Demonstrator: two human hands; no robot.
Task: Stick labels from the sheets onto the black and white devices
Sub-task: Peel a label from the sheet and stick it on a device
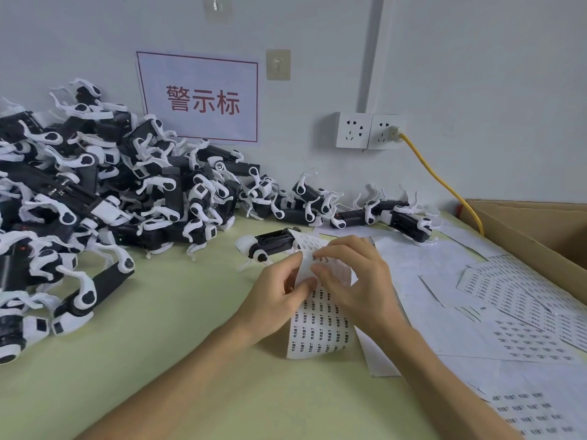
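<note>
Both hands meet over a label sheet [320, 328] at the middle of the pale green surface [158, 360]. The left hand [279, 293] has its grip closed on the sheet's left edge, thumb and fingers pinching the paper where it curls upward. The right hand [352, 281] lies over the sheet from the other side, its grip narrow, fingertips curled onto the raised upper part of the paper. The lower half of the sheet, printed with rows of small black labels, rests flat on the surface between the wrists.

Just beyond the hands lies one black and white device [270, 244], its far end touching or hidden by the sheet's top edge; I cannot tell which. The hands and the curled paper cover the near right side of it.

A large heap of devices [95, 192] fills the left side, piled against the wall, and a thinner row of devices [397, 214] runs along the wall toward the right. More loose sheets [508, 296] overlap one another on the right, reaching a cardboard box [540, 230] at the edge. A yellow cable [444, 182] drops from the wall sockets [370, 131] down behind the box. A red-bordered sign [200, 96] hangs on the wall above the heap.
</note>
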